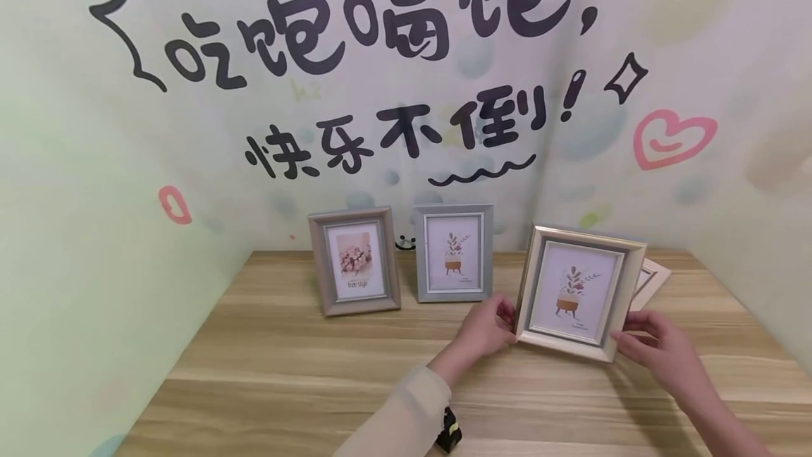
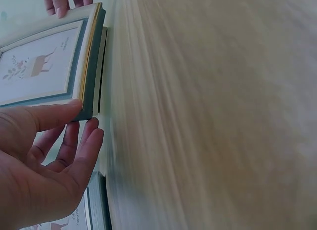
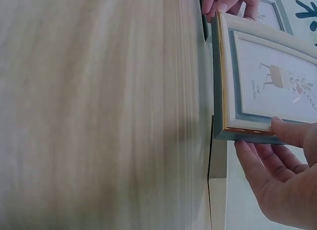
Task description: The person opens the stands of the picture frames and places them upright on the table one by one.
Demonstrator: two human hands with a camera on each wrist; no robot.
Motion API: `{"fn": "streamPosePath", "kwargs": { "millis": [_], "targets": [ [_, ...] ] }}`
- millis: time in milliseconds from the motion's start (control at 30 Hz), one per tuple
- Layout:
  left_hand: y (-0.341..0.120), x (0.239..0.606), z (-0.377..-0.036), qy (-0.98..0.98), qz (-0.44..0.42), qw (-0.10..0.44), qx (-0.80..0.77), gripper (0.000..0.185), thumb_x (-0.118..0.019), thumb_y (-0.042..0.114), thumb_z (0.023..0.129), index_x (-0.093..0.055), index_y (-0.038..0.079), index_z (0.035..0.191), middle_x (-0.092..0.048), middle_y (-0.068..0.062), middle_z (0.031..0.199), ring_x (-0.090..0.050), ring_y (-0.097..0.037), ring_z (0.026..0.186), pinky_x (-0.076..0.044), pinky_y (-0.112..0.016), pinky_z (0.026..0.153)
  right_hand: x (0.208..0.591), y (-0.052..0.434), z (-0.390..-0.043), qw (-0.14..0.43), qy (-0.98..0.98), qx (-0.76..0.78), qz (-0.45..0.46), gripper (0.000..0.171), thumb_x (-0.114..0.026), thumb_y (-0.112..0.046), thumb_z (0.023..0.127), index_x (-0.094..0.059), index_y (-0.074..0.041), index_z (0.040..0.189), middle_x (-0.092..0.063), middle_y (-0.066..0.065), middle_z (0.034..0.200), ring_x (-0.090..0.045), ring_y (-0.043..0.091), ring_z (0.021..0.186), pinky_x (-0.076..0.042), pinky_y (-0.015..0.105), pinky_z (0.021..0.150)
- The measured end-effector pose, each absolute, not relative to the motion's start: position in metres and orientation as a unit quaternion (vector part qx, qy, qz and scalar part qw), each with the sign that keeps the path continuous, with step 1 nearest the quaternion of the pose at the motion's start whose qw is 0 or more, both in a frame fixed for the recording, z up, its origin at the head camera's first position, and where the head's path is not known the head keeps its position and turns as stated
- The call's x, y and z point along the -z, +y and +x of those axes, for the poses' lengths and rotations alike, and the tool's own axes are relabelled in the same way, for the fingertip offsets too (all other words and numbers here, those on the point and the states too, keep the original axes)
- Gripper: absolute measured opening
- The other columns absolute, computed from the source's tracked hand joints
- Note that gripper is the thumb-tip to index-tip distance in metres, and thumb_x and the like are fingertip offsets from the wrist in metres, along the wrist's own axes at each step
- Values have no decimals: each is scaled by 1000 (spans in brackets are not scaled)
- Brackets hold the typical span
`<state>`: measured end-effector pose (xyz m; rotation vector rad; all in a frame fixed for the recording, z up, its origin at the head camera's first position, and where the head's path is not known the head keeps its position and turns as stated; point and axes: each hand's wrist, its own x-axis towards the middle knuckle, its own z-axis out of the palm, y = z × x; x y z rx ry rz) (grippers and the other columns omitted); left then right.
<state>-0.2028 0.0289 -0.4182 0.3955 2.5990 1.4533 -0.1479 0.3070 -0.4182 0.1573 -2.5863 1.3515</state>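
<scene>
Bench (image 1: pixel 254 386) in striped wood grain meets a pale wall (image 1: pixel 590 196) lettered in black. One brown frame (image 1: pixel 354 263) and one grey frame (image 1: pixel 453 254) stand there; one pale frame (image 1: pixel 650 282) is partly hidden behind one cream-gold frame (image 1: pixel 579 295), four altogether. Two grips, left hand (image 1: pixel 487 326) and right hand (image 1: pixel 662 358), pinch the cream-gold frame's lower sides.

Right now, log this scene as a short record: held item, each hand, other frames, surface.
Held item: pale gold frame, front facing the head camera
Left hand: pinches its left side near the lower corner
Right hand: pinches its right side near the lower corner
Standing upright: brown frame at far left; gray frame between it and the held one
Partly hidden: cream frame, behind the held one
Surface: wooden table
</scene>
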Motion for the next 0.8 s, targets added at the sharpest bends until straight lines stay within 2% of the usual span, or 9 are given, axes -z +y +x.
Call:
{"fn": "streamPosePath", "kwargs": {
  "millis": [133, 300, 500, 800],
  "targets": [
    [23, 420, -200, 879, 141, 64, -451, 38, -82, -6, 71, -60, 10, 97, -68, -1, 91, -63, -6, 74, -50, -15, 69, 418, 301, -151, 105, -881, -459, 51, 34, -72, -10, 90, -57, 11, 112, -58, -35, 86, -60, -12, 81, -57, 13, 65],
    [17, 418, -196, 895, 154, 64, -414, 36, -83, -1, 72, -59, 10, 97, -68, -1, 88, -61, -5, 71, -49, -16, 69, 421, 293, -154, 105, -873, -473, 57, 31, -70, -1, 89, -54, 14, 111, -57, -34, 84, -57, -14, 80, -56, 12, 64],
    [10, 414, -192, 903, 162, 92, -386, 34, -86, 7, 74, -62, 12, 97, -67, 2, 89, -56, -5, 73, -48, -18, 70, 424, 289, -157, 88, -860, -499, 56, 30, -66, 2, 91, -51, 15, 113, -58, -31, 85, -57, -14, 82, -58, 14, 67],
    [-3, 408, -189, 887, 174, 133, -407, 29, -80, 3, 79, -64, 10, 101, -67, 2, 91, -58, -6, 77, -51, -18, 73, 427, 288, -161, 73, -851, -514, 72, 31, -65, 1, 92, -49, 15, 116, -58, -30, 89, -59, -11, 85, -59, 16, 68]
  ]
}}
